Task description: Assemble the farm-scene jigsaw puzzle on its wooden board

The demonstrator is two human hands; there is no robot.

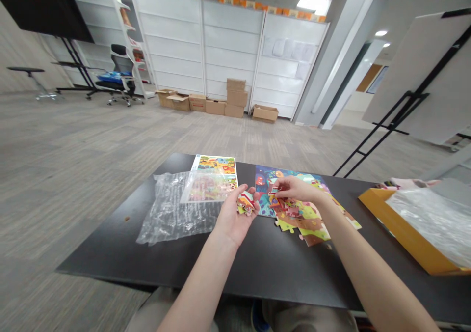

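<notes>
Several puzzle pieces (246, 202) lie in my left hand (235, 216), palm up, with the fingers curled round them. My right hand (292, 189) pinches a small puzzle piece (274, 190) between thumb and fingers, over the colourful puzzle board (260, 179). Joined puzzle pieces (312, 224) in green, brown and pink cover the board's right part and stick out past its front edge. Left of my left hand is a printed picture sheet (215, 165), partly under a clear plastic bag.
Crumpled clear bubble wrap (165, 209) lies on the left of the black table (117, 243). At the right stands an orange box (408, 231) with clear plastic in it. Cardboard boxes (235, 98) and white shelving are across the floor.
</notes>
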